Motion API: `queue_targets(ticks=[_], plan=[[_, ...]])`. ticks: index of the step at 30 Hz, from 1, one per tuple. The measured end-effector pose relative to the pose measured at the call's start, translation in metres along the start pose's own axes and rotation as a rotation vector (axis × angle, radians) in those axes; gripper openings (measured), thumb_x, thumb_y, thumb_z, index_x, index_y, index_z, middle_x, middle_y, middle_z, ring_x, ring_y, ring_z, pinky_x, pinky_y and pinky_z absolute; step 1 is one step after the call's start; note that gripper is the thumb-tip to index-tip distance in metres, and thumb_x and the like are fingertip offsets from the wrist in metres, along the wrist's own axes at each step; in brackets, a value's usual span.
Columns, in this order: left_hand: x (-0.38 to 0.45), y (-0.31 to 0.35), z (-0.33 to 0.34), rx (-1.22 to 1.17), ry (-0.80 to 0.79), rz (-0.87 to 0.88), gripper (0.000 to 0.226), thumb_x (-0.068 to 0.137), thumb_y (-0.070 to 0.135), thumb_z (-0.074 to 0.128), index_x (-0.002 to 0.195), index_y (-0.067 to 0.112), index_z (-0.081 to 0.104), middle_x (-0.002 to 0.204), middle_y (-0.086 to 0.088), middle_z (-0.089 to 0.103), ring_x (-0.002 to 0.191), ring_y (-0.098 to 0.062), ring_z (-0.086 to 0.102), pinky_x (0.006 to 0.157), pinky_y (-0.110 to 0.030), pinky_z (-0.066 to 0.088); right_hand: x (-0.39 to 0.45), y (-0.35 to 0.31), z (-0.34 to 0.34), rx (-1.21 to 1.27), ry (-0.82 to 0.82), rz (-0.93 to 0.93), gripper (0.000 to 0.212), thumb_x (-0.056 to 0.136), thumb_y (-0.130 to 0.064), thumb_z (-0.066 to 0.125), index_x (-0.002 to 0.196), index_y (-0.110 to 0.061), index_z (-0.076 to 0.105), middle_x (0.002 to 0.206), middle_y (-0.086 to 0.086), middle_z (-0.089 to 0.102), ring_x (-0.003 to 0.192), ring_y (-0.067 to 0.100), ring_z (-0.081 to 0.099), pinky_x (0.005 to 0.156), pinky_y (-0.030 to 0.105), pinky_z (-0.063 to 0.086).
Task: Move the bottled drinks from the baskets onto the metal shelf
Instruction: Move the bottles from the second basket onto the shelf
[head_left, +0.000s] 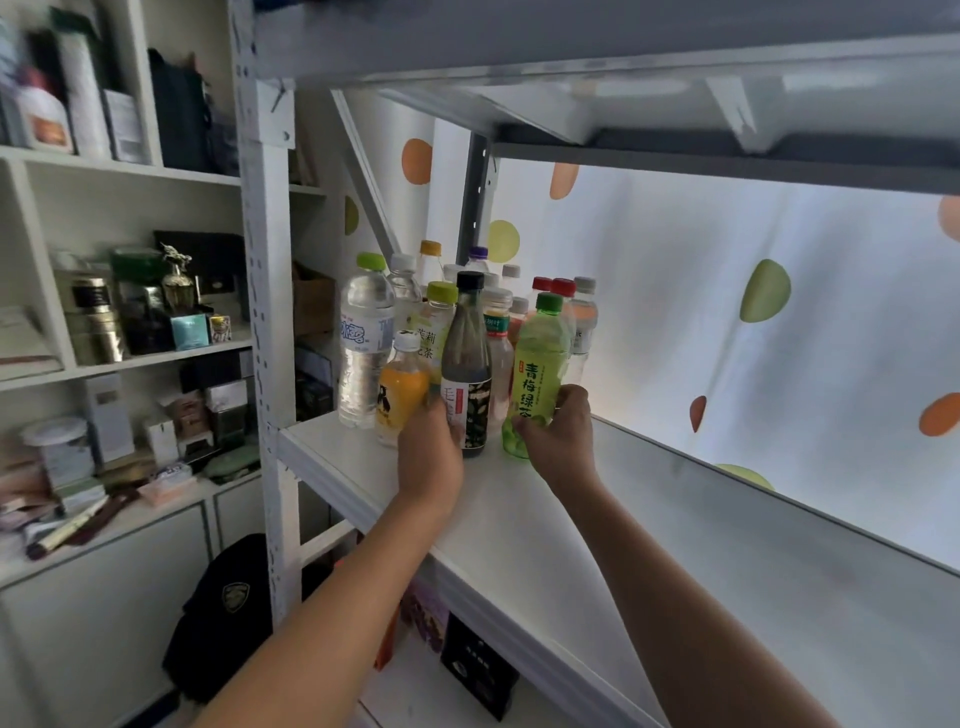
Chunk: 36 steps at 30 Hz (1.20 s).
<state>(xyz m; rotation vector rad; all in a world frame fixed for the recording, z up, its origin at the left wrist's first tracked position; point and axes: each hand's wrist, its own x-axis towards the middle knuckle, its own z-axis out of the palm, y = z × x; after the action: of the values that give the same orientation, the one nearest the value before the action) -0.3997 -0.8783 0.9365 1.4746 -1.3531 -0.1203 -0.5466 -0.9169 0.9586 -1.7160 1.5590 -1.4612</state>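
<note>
White painted metal, smooth and flat, makes up the metal shelf (597, 525) in front of me, and I take its perforated upright post (267, 312) as my landmark. Just right of that post, at the shelf's near corner, stands a tight cluster of clear plastic bottles (498, 301) with round screw caps in green, white, red, yellow and purple. Nearest the post is a tall ribbed water bottle (363, 343), and in front of it a squat orange juice bottle (401, 387).

My left hand (430, 457) curls round the lower part of a dark bottle (466, 364) with a black cap and a flowered label; its base sits on the shelf and my fingers wrap its left side. Farther right of the post, my right hand (558, 441) grips a green tea bottle (537, 364), translucent with a green cap, standing upright at the cluster's right edge; my fingertips pinch its lower body from the right.

Behind the shelf hangs a pale curtain (727, 312) with coloured spots.
</note>
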Motion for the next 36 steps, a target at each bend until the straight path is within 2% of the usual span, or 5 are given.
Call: queue_targets(ticks=[6,9,23,28,36], plan=[[0.003,-0.002,0.006,0.056,0.004,-0.041,0.015,0.101,0.012,0.046,0.112,0.014,0.056,0.103,-0.001,0.061,0.096,-0.017,0.060,0.071,-0.019,0.044,0.002,0.002,0.023,0.010,0.028,-0.022,0.056,0.081,-0.015,0.077,0.125,-0.010,0.043,0.121,0.007,0.052,0.107,0.025,0.056,0.085,0.036,0.052],[0.002,0.000,0.004,0.098,0.023,-0.038,0.024,0.097,0.012,0.056,0.120,0.006,0.054,0.115,-0.010,0.062,0.104,-0.027,0.061,0.085,-0.037,0.052,-0.003,0.007,0.028,0.014,0.065,-0.019,0.055,0.082,-0.020,0.077,0.127,-0.013,0.046,0.123,0.006,0.058,0.107,0.024,0.060,0.089,0.043,0.054],[-0.004,0.005,-0.003,0.236,-0.018,-0.006,0.020,0.090,0.019,0.065,0.074,0.016,0.053,0.072,-0.003,0.061,0.069,-0.025,0.060,0.056,-0.029,0.036,-0.027,-0.004,0.012,-0.332,0.050,0.070,0.059,0.087,-0.039,0.071,0.128,-0.006,0.045,0.126,0.013,0.052,0.118,0.032,0.050,0.093,0.044,0.045],[-0.024,0.015,-0.027,0.256,-0.067,0.046,0.025,0.090,0.021,0.064,0.069,0.016,0.052,0.064,0.003,0.054,0.061,-0.016,0.055,0.055,-0.032,0.046,-0.061,-0.018,-0.014,-0.564,-0.152,-0.181,0.042,0.093,-0.028,0.058,0.131,-0.013,0.051,0.131,0.007,0.052,0.119,0.029,0.049,0.098,0.042,0.044],[-0.101,-0.005,-0.143,0.436,-0.101,0.191,0.020,0.097,0.018,0.049,0.107,0.014,0.066,0.109,0.000,0.058,0.105,-0.019,0.051,0.080,-0.037,0.047,-0.150,-0.086,0.004,-0.572,-0.305,-0.714,0.029,0.098,-0.027,0.054,0.122,-0.017,0.067,0.132,0.007,0.062,0.127,0.030,0.050,0.109,0.042,0.032]])
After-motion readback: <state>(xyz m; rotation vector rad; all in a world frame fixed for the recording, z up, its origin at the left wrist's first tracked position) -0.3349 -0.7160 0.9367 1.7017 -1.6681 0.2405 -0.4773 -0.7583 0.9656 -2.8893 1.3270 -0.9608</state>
